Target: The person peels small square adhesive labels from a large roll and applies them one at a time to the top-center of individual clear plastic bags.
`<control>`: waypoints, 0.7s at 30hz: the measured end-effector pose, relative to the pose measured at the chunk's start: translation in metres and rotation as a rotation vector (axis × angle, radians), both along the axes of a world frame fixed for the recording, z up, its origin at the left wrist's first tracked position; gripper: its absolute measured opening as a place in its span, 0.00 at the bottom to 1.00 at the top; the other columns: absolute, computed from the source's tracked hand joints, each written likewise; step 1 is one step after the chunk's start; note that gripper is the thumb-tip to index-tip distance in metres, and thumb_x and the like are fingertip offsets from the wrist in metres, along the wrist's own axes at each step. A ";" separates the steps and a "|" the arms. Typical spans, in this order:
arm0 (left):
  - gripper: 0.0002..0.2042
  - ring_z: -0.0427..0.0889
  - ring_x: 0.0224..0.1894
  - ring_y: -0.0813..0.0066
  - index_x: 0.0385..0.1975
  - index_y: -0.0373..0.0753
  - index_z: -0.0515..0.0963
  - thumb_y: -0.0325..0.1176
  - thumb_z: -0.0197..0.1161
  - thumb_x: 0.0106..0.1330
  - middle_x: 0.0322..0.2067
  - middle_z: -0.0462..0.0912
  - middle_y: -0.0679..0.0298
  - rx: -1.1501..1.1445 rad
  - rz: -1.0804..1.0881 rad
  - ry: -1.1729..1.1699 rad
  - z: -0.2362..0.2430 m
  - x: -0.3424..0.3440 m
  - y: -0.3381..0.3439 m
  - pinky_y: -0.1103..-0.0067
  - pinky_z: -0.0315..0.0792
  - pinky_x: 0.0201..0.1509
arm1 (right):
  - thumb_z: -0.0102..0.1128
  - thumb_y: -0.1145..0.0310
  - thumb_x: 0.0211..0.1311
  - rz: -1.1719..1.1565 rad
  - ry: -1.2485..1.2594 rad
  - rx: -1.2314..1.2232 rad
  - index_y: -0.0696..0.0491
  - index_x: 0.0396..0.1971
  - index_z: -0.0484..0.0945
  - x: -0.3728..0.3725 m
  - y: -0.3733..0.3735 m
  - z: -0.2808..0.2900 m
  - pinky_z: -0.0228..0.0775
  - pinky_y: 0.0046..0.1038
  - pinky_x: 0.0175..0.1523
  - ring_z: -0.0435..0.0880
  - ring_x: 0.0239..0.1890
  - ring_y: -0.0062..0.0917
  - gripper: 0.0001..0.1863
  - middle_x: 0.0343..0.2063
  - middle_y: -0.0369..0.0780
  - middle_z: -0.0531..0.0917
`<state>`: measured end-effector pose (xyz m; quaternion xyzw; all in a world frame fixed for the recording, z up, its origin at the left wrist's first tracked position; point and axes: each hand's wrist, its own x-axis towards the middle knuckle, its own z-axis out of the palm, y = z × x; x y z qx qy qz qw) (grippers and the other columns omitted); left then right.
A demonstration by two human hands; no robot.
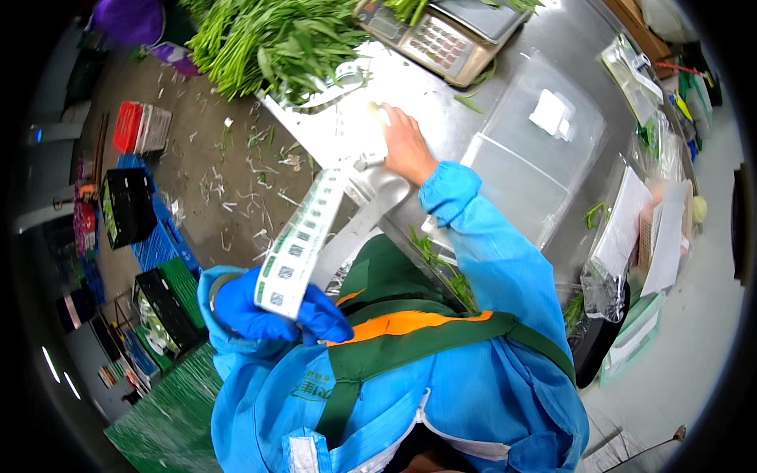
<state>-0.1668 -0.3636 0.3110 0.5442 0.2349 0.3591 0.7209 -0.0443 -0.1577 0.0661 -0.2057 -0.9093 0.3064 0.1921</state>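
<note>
A long white strip of printed labels (304,236) with green edging and small dark squares stretches from my body up to the metal table. Its lower end is in my left hand (272,311), which wears a blue glove and is closed on it. My bare right hand (408,146) is over the table edge with its fingers bent together on the strip's upper part; glare blurs the fingertips. Just beyond that hand, a curled length of label tape (348,75) lies beside a heap of leafy green stalks (268,43). A loop of pale backing strip (371,213) hangs below my right hand.
Beyond my right hand stands a weighing scale (438,41) with a keypad. Clear plastic bags (536,142) lie flat on the metal table (552,35). Crates, including a red one (142,128) and a black one (128,206), stand on the littered floor to the left.
</note>
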 end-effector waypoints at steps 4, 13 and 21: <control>0.23 0.80 0.43 0.60 0.52 0.25 0.73 0.41 0.52 0.70 0.51 0.75 0.45 -0.096 0.096 0.093 -0.010 -0.002 -0.118 0.73 0.74 0.46 | 0.74 0.64 0.38 0.030 -0.007 -0.062 0.49 0.65 0.57 -0.028 -0.021 -0.031 0.58 0.41 0.62 0.64 0.58 0.44 0.50 0.59 0.50 0.64; 0.15 0.79 0.17 0.64 0.22 0.36 0.81 0.44 0.60 0.58 0.19 0.81 0.52 0.113 1.234 0.590 0.060 0.057 -0.332 0.74 0.74 0.24 | 0.73 0.66 0.40 -0.200 -0.020 0.279 0.49 0.64 0.59 -0.111 -0.059 -0.005 0.54 0.42 0.63 0.61 0.61 0.43 0.47 0.61 0.49 0.61; 0.12 0.68 0.07 0.75 0.14 0.42 0.72 0.34 0.60 0.60 0.08 0.72 0.65 0.382 1.800 0.346 0.068 0.042 -0.486 0.81 0.70 0.19 | 0.62 0.73 0.43 -0.258 0.025 0.565 0.49 0.46 0.76 -0.199 -0.039 -0.029 0.58 0.41 0.59 0.67 0.56 0.40 0.24 0.53 0.46 0.71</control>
